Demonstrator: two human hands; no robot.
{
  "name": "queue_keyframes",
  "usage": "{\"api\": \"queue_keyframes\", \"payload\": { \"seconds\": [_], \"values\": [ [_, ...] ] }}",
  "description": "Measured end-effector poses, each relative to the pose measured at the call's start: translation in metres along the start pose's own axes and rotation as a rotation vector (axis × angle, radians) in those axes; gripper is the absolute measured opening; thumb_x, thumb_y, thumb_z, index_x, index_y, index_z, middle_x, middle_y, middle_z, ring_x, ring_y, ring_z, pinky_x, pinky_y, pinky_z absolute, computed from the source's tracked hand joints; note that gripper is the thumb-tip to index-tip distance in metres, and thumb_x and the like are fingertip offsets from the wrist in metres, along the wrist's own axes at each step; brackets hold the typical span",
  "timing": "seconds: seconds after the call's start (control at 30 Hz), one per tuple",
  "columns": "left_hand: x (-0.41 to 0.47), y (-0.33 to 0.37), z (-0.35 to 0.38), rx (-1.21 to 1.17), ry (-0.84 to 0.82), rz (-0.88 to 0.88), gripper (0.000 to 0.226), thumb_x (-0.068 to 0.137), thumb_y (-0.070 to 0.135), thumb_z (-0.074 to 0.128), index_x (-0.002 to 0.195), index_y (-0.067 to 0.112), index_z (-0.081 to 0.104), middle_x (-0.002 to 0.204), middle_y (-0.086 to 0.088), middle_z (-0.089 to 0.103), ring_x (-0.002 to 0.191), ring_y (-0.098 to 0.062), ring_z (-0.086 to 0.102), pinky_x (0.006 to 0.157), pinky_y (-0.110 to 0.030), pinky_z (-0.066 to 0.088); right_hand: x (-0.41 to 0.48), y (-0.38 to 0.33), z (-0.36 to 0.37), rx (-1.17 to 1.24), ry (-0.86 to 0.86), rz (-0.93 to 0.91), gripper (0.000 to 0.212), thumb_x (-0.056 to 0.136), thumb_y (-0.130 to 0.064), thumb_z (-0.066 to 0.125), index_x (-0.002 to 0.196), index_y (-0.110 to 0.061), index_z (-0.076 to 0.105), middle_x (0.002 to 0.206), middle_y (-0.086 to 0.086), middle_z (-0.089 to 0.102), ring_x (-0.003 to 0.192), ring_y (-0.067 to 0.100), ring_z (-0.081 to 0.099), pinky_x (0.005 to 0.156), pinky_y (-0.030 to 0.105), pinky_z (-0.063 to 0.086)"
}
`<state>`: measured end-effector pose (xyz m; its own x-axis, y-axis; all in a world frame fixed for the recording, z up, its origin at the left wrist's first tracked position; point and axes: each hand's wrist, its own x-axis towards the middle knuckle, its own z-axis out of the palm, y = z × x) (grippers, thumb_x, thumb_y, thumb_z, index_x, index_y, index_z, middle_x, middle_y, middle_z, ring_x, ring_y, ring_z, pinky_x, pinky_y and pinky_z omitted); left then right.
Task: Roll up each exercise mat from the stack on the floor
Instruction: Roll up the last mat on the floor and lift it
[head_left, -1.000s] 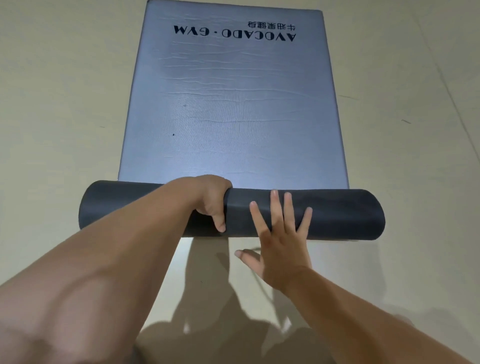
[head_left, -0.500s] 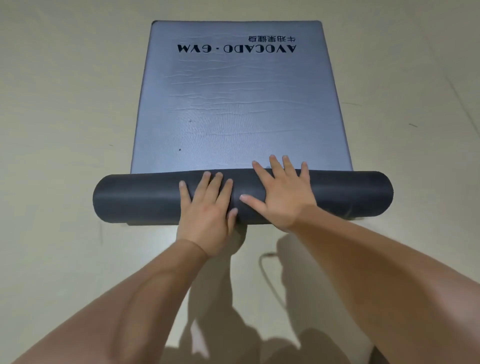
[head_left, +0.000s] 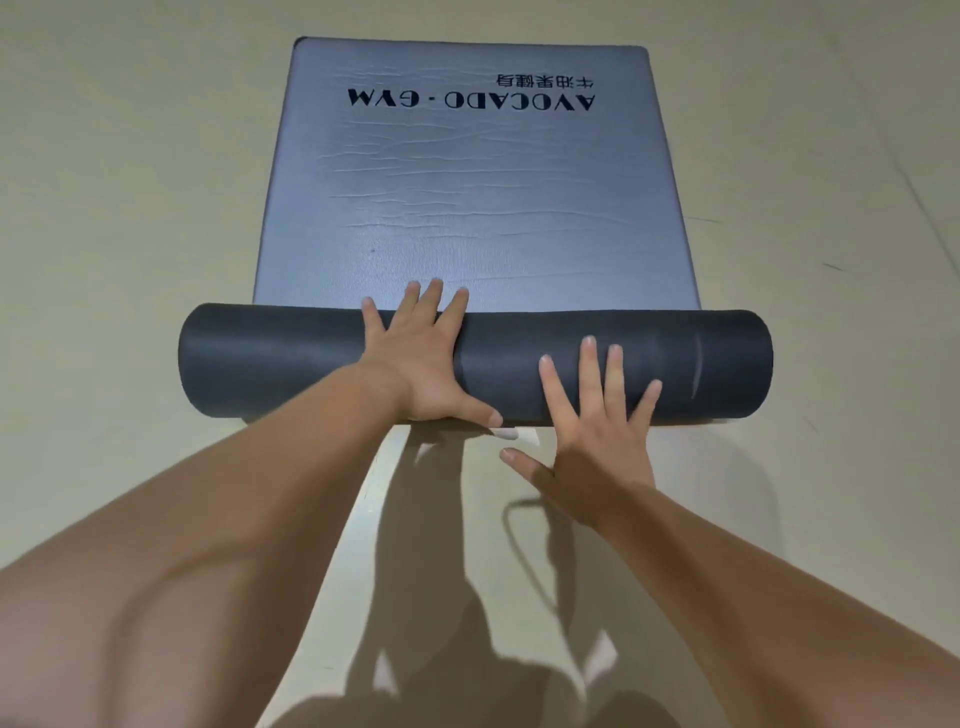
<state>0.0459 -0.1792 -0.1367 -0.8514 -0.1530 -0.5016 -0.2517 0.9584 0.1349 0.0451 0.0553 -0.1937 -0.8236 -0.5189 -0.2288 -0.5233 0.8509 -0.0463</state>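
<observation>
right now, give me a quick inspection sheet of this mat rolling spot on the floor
surface: pale floor, smooth, with faint seam lines.
job's things: grey mat printed AVOCADO · GYM, far part flat; its near end is wound into a dark roll.
clutter: nothing seen.
hands: left hand flat over the roll, fingers reaching the flat part; right hand with straight fingers on the roll's near side, thumb off it.
cables: thin curved dark line on the floor by the right wrist; cable or shadow, cannot tell.
surroundings: nothing seen beyond floor.
</observation>
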Motion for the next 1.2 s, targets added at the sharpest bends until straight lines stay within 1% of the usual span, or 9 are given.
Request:
{"api": "queue_keyframes", "payload": {
  "seconds": [0.13,0.23,0.37,0.43,0.57,0.7,0.83,1.1,1.2],
  "values": [
    [-0.019,-0.006,0.025,0.11,0.35,0.041,0.136,0.061,0.091,0.058,0.162,0.017,0.005,0.17,-0.01,0.001,0.156,-0.034,-0.009,0.119,-0.068,-0.006,0.04,-0.003,-0.017,-0.011,0.008,0.062,0.12,0.069,-0.103,0.019,0.163,-0.035,-0.011,0.171,0.014,-0.02,0.156,0.039,-0.022,0.116,0.076,-0.006],
    [-0.016,-0.008,0.04,0.082,0.26,0.04,0.141,0.062,0.088,0.062,0.161,0.017,-0.009,0.17,-0.009,-0.013,0.155,-0.032,-0.017,0.122,-0.063,-0.01,0.062,-0.001,-0.03,-0.006,-0.03,0.057,0.133,0.057,-0.108,0.025,0.162,-0.036,-0.017,0.171,0.014,-0.02,0.155,0.04,-0.024,0.115,0.077,-0.008],
    [0.021,-0.011,0.023,0.049,0.239,-0.029,0.153,0.047,0.087,0.07,0.16,0.024,-0.011,0.169,-0.007,-0.013,0.155,-0.032,-0.015,0.12,-0.061,-0.014,0.094,0.001,-0.051,-0.098,-0.078,0.008,0.151,0.05,-0.1,0.059,0.156,-0.037,-0.03,0.169,0.014,-0.024,0.154,0.041,-0.026,0.113,0.08,-0.011],
    [0.038,-0.013,0.012,0.075,0.212,-0.046,0.152,0.045,0.08,0.077,0.159,0.025,-0.007,0.169,-0.008,-0.006,0.156,-0.033,-0.008,0.12,-0.061,-0.011,0.113,0.003,-0.062,-0.153,-0.116,-0.041,0.147,0.059,-0.084,0.074,0.156,-0.039,-0.028,0.171,0.012,-0.015,0.157,0.041,-0.017,0.115,0.08,-0.005],
    [0.055,-0.015,-0.001,0.168,0.198,-0.07,0.133,0.055,0.052,0.085,0.158,0.02,0.007,0.16,-0.013,0.025,0.152,-0.036,0.016,0.122,-0.064,0.006,0.136,0.005,-0.075,-0.133,-0.171,-0.076,0.126,0.069,-0.055,0.085,0.159,-0.043,-0.003,0.162,0.01,0.028,0.151,0.04,0.022,0.116,0.078,0.013],
    [0.052,-0.017,-0.006,0.211,0.241,-0.019,0.1,0.058,0.047,0.08,0.142,0.022,0.031,0.126,-0.005,0.049,0.121,-0.03,0.045,0.111,-0.059,0.028,0.134,0.007,-0.077,-0.123,-0.136,-0.115,0.105,0.074,-0.048,0.079,0.157,-0.041,0.014,0.139,0.006,0.053,0.131,0.034,0.048,0.115,0.072,0.024],
    [0.026,-0.012,0.0,0.217,0.219,0.004,0.084,0.065,0.05,0.077,0.133,0.022,0.037,0.118,-0.004,0.052,0.111,-0.029,0.048,0.103,-0.056,0.033,0.105,0.003,-0.076,-0.11,-0.161,-0.112,0.094,0.079,-0.049,0.075,0.154,-0.04,0.018,0.132,0.003,0.056,0.125,0.031,0.051,0.115,0.066,0.027],
    [-0.067,0.001,0.025,0.18,-0.045,0.055,0.074,0.07,0.071,0.069,0.119,0.023,0.04,0.103,-0.001,0.051,0.095,-0.026,0.048,0.093,-0.047,0.041,0.01,-0.014,-0.071,0.017,-0.336,-0.161,0.079,0.073,-0.044,0.078,0.14,-0.041,0.035,0.109,-0.003,0.057,0.104,0.026,0.055,0.112,0.059,0.032],
    [-0.079,0.002,0.034,0.208,-0.081,0.034,0.07,0.068,0.069,0.072,0.11,0.023,0.039,0.096,0.001,0.048,0.087,-0.024,0.043,0.087,-0.045,0.041,-0.006,-0.013,-0.065,0.037,-0.35,-0.181,0.096,0.075,-0.055,0.077,0.154,-0.04,0.024,0.131,0.004,0.053,0.126,0.032,0.048,0.119,0.061,0.02]
  ]
}}
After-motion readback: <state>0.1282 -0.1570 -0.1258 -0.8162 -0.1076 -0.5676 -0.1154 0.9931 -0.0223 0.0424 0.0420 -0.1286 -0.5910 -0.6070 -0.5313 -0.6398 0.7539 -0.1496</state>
